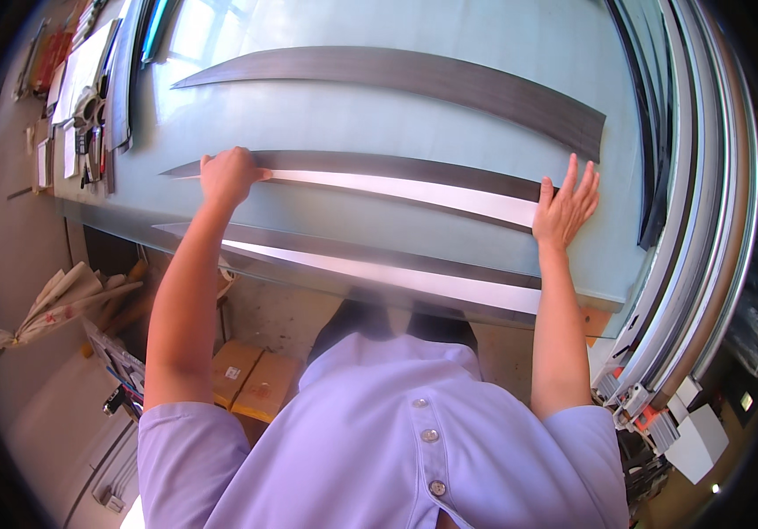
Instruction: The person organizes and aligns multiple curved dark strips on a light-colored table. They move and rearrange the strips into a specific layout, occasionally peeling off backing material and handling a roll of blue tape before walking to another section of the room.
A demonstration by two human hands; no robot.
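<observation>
A long curved dark strip (379, 164) with a white band (414, 192) along its near side lies across the pale table. My left hand (231, 176) is closed over its narrow left part, the thumb pointing right along the band; what lies under the fingers is hidden. At the wide right end my right hand (566, 203) rests with its fingers spread. Farther back is another curved dark strip (397, 78), tapering to a point at the left. By the front edge a similar banded strip shape (379, 271) appears; I cannot tell whether it is a reflection.
Long metal and dark profiles (705, 176) run along the right side. Scissors (88, 108), pens and papers lie at the far left. Below the table are cardboard boxes (256, 379) and, to the left, rolled or folded sheets (62, 300).
</observation>
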